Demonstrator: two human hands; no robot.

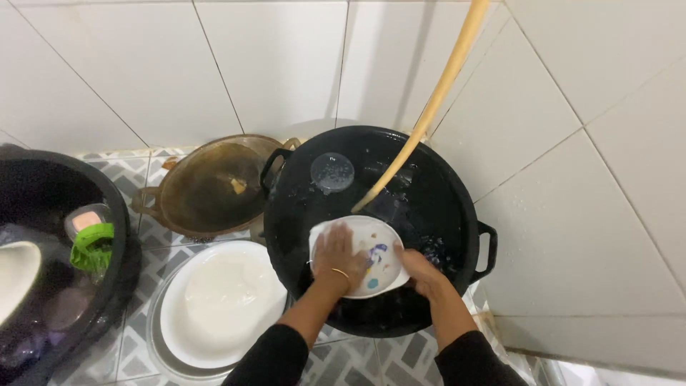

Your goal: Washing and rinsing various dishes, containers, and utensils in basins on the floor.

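A white plate (379, 239) with a small blue and yellow pattern is held over a large black pan (436, 186) filled with water. My left hand (334, 256), with a thin gold bracelet at the wrist, lies flat on the plate's face. My right hand (421, 274) grips the plate's right rim from below. A tan hose (436, 96) comes down from the upper right and ends just above the plate. A clear round lid (332, 171) floats in the water at the pan's back.
A brown wok (207, 189) leans against the tiled wall at the back left. A white bowl (218, 304) sits on the patterned floor in front of it. A black tub (43, 207) at far left holds a green scrubber (93, 246) and dishes.
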